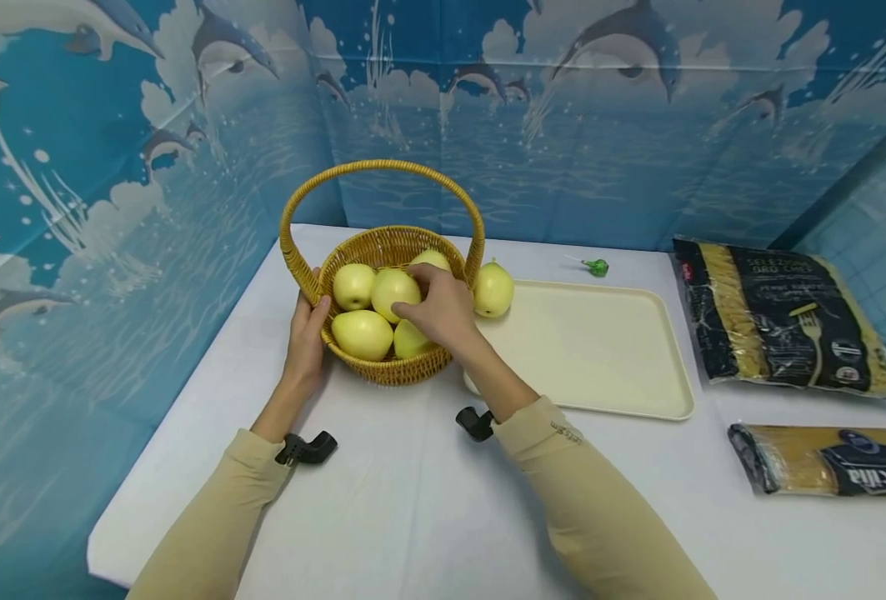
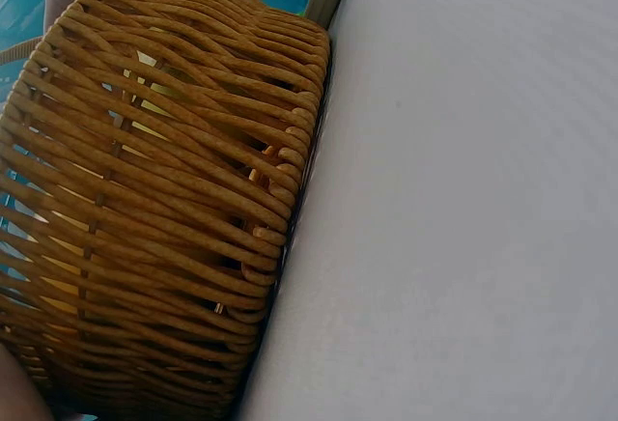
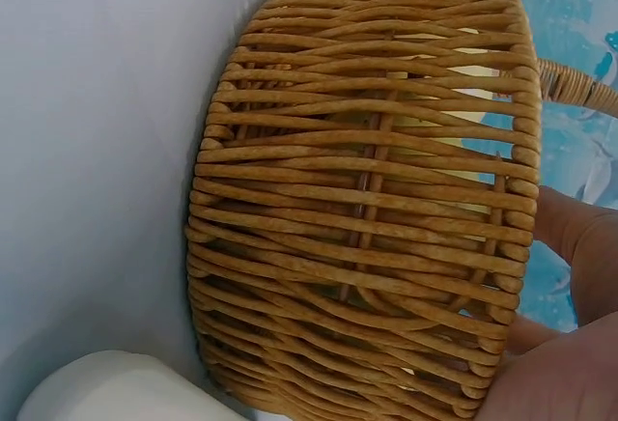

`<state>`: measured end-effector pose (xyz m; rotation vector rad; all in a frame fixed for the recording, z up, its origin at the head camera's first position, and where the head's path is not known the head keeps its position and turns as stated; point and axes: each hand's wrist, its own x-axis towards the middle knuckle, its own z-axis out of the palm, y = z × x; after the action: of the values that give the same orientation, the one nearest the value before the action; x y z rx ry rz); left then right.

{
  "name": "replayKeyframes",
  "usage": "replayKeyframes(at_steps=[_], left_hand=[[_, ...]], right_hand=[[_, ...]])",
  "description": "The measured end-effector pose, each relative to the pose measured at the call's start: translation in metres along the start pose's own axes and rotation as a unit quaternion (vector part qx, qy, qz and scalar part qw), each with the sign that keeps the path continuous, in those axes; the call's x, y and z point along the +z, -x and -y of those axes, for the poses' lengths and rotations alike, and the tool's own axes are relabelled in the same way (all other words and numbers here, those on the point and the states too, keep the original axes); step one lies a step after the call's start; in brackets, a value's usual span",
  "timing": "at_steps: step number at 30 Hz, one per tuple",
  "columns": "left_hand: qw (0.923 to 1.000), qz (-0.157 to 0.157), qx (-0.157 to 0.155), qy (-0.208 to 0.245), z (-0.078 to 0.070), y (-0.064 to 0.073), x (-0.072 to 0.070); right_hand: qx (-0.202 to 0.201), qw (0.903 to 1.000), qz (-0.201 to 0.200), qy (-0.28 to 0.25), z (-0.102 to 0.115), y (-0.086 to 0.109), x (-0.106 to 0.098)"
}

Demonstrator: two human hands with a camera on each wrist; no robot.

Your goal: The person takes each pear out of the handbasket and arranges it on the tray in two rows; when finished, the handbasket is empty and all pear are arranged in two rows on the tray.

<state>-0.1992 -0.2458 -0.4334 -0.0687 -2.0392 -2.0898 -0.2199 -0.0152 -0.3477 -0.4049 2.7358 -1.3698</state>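
The middle pear (image 1: 393, 292) sits in the wicker basket (image 1: 386, 371), pinched by the right hand (image 1: 446, 308), apparently being placed or picked out. The left hand (image 1: 307, 333) grips the basket at nine o'clock; a loose pear (image 1: 493, 289) lies outside, toward three. Next likely calls for gentle release or lift.

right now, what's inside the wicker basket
At least five yellow-green fruits show inside the wicker basket. The right grip partly covers some of them. The fruits hide most of the basket's floor, so anything beneath them cannot be seen.
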Motion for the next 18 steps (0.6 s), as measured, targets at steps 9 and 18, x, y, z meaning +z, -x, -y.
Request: replayKeyframes(at_steps=[9,18], left_hand=[[1.0,-0.004,0.001,0.006,-0.0015,0.0005,-0.0002],[1.0,-0.001,0.002,0.0,0.0006,-0.0002,0.001]], right_hand=[[-0.021,0.999,-0.019,0.035,-0.0015,-0.0025,0.0045],[-0.016,0.9985,-0.009,0.052,-0.0041,-0.0072,0.0079]])
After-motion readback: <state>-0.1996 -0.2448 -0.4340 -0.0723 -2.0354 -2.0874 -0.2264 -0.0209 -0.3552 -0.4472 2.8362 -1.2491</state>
